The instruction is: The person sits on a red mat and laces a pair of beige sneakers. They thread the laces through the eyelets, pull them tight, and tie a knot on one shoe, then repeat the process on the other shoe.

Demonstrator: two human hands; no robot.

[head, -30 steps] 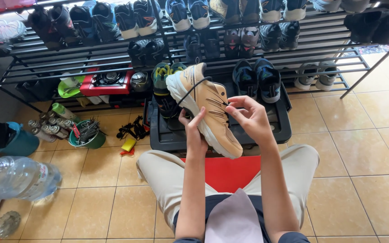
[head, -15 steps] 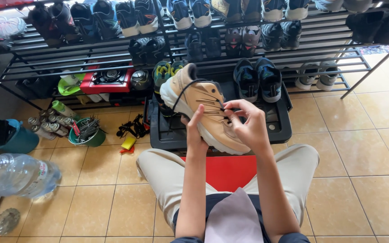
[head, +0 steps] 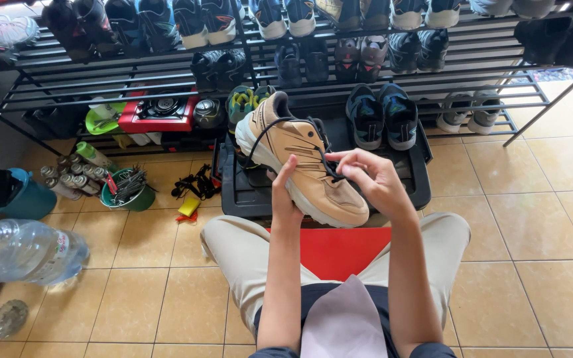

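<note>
A tan sneaker (head: 300, 156) with a white sole and black laces is held up in front of me, toe toward my lap. My left hand (head: 282, 192) grips its near side, thumb raised against the upper. My right hand (head: 371, 178) pinches a black lace (head: 329, 174) over the toe end, fingers closed on it. A loop of lace (head: 260, 132) arcs over the heel side. Both forearms rise from my lap, above beige trousers and a red seat (head: 339, 248).
A black metal shoe rack (head: 472, 63) with several sneakers fills the back. A black tray (head: 419, 176) holds a blue pair (head: 382, 116). On the left stand a green bucket of tools (head: 127, 192), spray cans (head: 67, 179), a large water bottle (head: 24, 252) and a teal bin (head: 24, 199).
The sneaker has tilted and dropped slightly. My right hand has moved from above the shoe down to the toe end, drawing the lace with it.
</note>
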